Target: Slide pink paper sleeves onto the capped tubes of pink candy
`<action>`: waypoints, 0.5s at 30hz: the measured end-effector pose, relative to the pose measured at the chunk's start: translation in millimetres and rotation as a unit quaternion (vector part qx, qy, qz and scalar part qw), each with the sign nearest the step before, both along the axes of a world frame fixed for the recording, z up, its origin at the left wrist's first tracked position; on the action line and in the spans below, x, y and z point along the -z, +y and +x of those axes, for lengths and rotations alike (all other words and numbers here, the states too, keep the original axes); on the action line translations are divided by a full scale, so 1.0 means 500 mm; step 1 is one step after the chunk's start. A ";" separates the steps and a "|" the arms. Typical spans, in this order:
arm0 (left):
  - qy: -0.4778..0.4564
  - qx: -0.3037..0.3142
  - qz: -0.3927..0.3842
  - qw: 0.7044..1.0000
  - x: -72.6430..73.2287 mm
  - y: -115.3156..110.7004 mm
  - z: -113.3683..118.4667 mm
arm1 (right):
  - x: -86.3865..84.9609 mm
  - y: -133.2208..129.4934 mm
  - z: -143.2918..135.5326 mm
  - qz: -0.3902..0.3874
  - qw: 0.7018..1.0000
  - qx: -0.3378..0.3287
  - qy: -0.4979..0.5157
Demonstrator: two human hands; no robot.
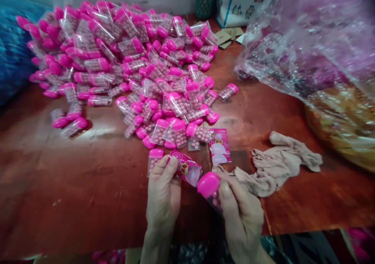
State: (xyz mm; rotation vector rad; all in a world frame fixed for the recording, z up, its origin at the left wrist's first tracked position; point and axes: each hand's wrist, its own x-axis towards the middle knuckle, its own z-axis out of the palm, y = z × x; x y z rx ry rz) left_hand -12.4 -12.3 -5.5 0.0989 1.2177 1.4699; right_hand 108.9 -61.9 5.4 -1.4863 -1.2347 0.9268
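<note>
Between the thumb and fingers of my left hand (pixel 166 185) is a printed pink sleeve (pixel 187 168), its far end pointing right. My right hand (pixel 238 205) grips a clear container with a bright pink cap (pixel 208 184) and pink balls inside; the cap is close to the sleeve's right end. Just behind my left fingers lies another capped container (pixel 155 158). A flat printed sleeve (pixel 220 146) rests on the table beyond my hands, beside a large heap of pink-capped containers (pixel 175 103).
The brown table (pixel 88 185) has a crumpled beige cloth (pixel 281 164) on the right. Clear plastic wrapping (pixel 307 52) covers the back right, over a yellowish round object (pixel 342 119). Cardboard pieces (pixel 228 36) and a white printed bag (pixel 243 4) are at the back. A blue bag (pixel 14 49) sits left.
</note>
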 end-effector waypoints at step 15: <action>-0.008 0.026 0.042 0.999 0.014 0.002 0.009 | 0.029 0.025 -0.002 0.046 0.996 -0.008 -0.082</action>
